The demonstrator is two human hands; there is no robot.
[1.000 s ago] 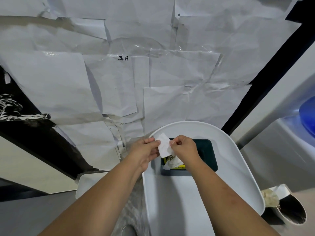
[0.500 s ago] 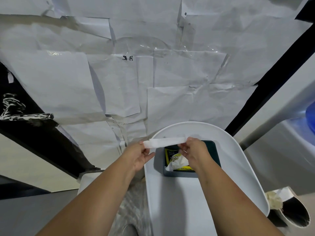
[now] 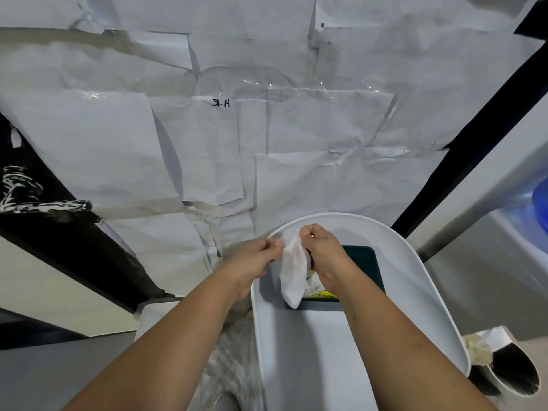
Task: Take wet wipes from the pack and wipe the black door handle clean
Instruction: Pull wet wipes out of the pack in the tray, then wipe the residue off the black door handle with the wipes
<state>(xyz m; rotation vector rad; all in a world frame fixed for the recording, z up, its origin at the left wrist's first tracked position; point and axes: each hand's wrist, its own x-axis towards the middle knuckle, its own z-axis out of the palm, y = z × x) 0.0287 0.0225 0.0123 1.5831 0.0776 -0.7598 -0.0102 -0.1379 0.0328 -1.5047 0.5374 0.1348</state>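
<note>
I see my right hand (image 3: 321, 256) pinching the wet wipe (image 3: 293, 269) by its top edge, hanging just above the pack (image 3: 318, 287); my left hand (image 3: 255, 256) beside it has fingertips curled nearly closed, seemingly empty. One-corner grip could slip, dropping the limp wipe onto the white tray (image 3: 415, 307). Door handle isn't identifiable.

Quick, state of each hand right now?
Left hand: closed, pinching the wipe at its top edge.
Right hand: closed, pinching the wipe's top.
</note>
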